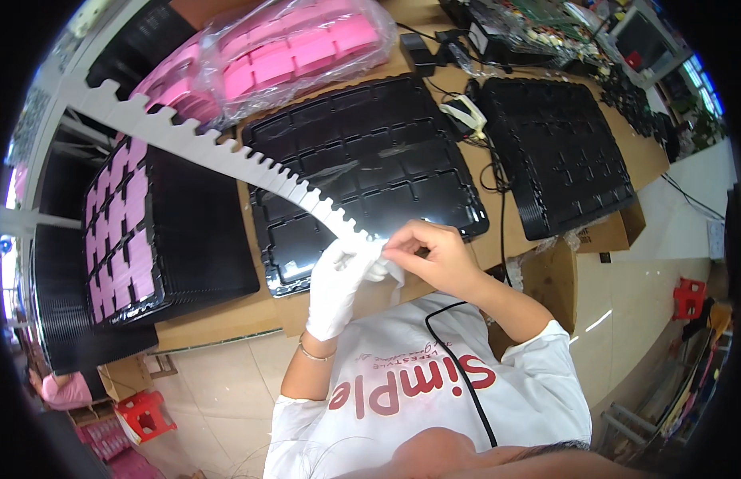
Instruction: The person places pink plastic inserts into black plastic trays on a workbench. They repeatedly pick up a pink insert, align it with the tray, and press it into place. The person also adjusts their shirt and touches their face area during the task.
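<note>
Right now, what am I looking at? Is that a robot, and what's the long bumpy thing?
Nope, no robot! A wide camera worn on somebody's head looks down, so straight edges look bent. That person's left hand, in a white glove, holds a long white strip with notches along one edge. The bare right hand pinches by the strip's near end; what it grips is hard to see. On the brown table lie black plastic trays and plastic-wrapped pink pieces.

The left hand (337, 278), white-gloved, points away from the body with fingers curled; the left forearm (310, 371) rises steeply behind it. The bare right hand (433, 254) adjoins it, thumb and forefinger close together, the right forearm (510, 307) slanting in from the lower right.
</note>
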The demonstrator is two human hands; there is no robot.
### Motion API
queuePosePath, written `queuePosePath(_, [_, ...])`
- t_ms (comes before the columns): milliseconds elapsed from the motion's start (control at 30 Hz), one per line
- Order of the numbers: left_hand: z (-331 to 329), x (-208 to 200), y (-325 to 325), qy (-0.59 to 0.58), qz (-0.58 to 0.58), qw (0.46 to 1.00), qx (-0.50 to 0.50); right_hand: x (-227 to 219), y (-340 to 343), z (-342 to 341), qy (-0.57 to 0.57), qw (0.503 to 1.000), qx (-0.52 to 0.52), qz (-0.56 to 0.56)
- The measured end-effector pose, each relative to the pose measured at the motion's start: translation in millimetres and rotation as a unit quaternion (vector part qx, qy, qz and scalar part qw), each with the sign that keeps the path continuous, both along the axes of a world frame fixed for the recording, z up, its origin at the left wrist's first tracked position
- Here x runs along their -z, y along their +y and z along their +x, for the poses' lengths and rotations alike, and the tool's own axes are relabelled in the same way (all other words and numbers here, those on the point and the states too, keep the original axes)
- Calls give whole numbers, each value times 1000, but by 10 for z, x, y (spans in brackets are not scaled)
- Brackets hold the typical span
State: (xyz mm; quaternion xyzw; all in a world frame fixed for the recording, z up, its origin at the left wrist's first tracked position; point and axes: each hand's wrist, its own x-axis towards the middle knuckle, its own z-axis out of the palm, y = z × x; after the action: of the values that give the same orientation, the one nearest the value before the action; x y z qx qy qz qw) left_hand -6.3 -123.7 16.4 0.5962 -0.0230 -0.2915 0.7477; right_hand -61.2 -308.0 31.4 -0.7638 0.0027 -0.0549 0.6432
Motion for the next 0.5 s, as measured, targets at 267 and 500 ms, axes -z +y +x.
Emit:
queuePosePath(267, [211,-47,44,-43,33,990,-128,87,111,302,-383,889,-37,-249])
queuePosePath(500, [385,-67,167,-40,42,988,-141,-40,-1006,1495,-93,974,25,-203])
